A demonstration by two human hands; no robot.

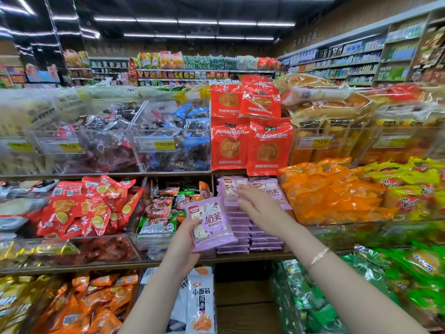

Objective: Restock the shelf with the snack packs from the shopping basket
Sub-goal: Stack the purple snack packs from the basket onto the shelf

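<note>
Fingers (189,228) of my left hand (184,241) are curled round one purple snack pack (210,224), held tilted just in front of the shelf (96,264). My right hand (259,209) is flat, fingers straight, holding nothing, its tips touching the top of the matching purple stacks (240,229). No shopping basket in view. Step judged: placing. The next move calls for laying the pack flat and square on a stack, below the red bags (269,145).

The middle shelf (240,258) bears purple snack packs (240,233) (two stacks), orange packs (332,196) just beside, red packs (84,208) farther left.
</note>
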